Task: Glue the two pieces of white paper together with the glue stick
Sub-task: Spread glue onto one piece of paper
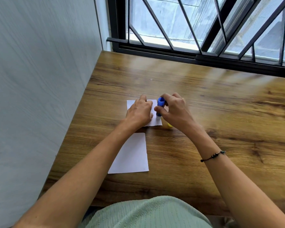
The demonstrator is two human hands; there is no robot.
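Right now the glue stick [160,108] stands nearly upright at the centre of the frame, its blue end up and its lower end down on the right edge of the far paper [155,121]. The right hand [174,109] is clamped round it, thumb on the near side and fingers curled over the top. The left hand [139,112] lies just beside it to the left, fingers fairly flat and pressing that paper to the desk [220,112]; the two hands are close but not touching.

Everything turns on this: the stick's long axis runs almost vertical, and the bare strip of paper lies directly under and just left of it, hemmed in by the left hand. I judge the gluing stroke would run along that right-hand strip, toward or away from the body, since the left hand covers most of the sheet's middle.

The near paper [132,155] lies lower in the frame, apart from the far one, its long axis running toward the body, partly under the left forearm. Neither hand touches it, and it looks not yet joined.

A small yellow thing [169,125], maybe the cap, peeks out under the right wrist, just right of the far paper's lower corner; it could be knocked by the wrist.
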